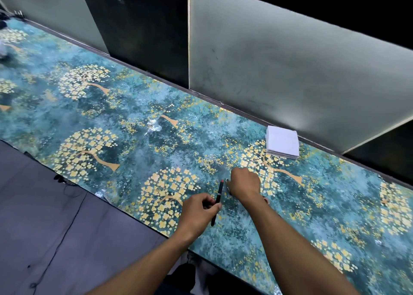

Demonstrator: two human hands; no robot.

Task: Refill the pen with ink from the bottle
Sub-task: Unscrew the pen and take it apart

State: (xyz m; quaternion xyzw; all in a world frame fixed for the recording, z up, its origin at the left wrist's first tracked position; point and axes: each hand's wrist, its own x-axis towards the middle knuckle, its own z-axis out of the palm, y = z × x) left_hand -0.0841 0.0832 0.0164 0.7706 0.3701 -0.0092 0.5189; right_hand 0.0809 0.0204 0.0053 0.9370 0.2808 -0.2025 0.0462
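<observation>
A slim black pen [218, 199] with a red tip stands tilted over the table, its red end pointing away from me. My left hand [197, 212] pinches it near the middle. Just right of the pen's upper end, my right hand [243, 183] is curled with its fingers closed around something small and partly silvery by the pen tip; what it holds is mostly hidden. No ink bottle shows clearly; it may be under the right hand.
The table [134, 125] wears a teal cloth printed with golden trees. A stack of white tissues [282, 141] lies at the back right by the grey partition wall [290, 66]. The table's front edge runs diagonally past my left forearm, with grey floor below.
</observation>
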